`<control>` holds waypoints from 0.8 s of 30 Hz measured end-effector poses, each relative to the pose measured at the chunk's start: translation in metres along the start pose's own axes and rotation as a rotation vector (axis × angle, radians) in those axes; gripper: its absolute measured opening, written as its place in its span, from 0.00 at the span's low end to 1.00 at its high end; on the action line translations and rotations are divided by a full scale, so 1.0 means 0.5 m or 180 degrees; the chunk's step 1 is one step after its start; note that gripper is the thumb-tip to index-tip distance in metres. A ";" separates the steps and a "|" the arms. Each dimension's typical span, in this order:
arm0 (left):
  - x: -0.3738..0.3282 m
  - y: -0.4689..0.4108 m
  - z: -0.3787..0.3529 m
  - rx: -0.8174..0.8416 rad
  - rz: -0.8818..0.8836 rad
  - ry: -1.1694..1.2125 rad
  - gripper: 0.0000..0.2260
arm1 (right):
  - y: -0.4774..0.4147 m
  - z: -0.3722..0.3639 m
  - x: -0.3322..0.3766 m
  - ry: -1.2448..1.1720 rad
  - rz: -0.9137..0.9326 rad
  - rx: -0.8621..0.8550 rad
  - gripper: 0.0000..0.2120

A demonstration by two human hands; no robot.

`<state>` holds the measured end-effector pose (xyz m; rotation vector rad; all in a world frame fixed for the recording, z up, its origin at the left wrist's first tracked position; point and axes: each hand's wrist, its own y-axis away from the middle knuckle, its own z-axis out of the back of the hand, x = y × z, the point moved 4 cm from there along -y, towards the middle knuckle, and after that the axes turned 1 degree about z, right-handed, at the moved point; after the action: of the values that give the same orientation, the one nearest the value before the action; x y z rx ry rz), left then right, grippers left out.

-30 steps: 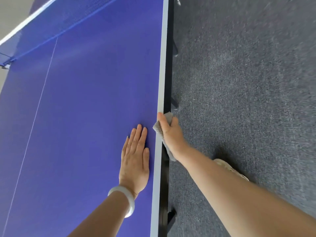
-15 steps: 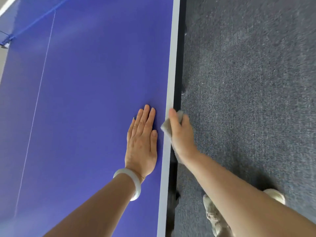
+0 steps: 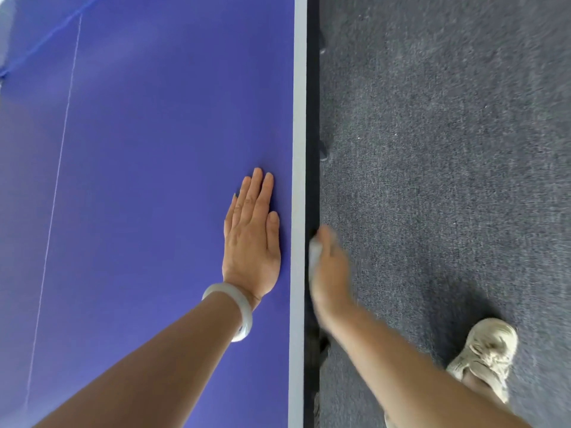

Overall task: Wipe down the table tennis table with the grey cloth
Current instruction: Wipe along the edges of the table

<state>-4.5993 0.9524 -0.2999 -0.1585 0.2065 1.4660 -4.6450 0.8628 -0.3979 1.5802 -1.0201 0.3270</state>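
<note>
The blue table tennis table (image 3: 139,149) fills the left half of the head view, with a pale grey border strip (image 3: 299,118) along its right edge. My left hand (image 3: 251,239) lies flat on the blue top, fingers straight, just left of that strip. My right hand (image 3: 329,267) is blurred with motion beside the table's dark side edge, below the top. It holds the grey cloth (image 3: 315,253) against that side edge. Only a small pale patch of the cloth shows.
Dark grey carpet (image 3: 448,149) covers the floor to the right of the table. My beige shoe (image 3: 485,353) stands on it at the lower right. A thin white centre line (image 3: 58,168) runs along the table at the left.
My right hand has slid with the cloth back along the table's edge toward me, dropping from the top border to the side face. My left hand stays flat. The view has shifted.
</note>
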 end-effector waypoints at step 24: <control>0.014 0.004 -0.002 -0.0212 -0.0082 0.0398 0.21 | 0.187 0.016 -0.060 0.0244 0.0713 0.0316 0.14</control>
<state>-4.6005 0.9590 -0.3025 -0.3064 0.2561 1.4393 -4.7354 0.8729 -0.3595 1.5313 -1.1381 0.5953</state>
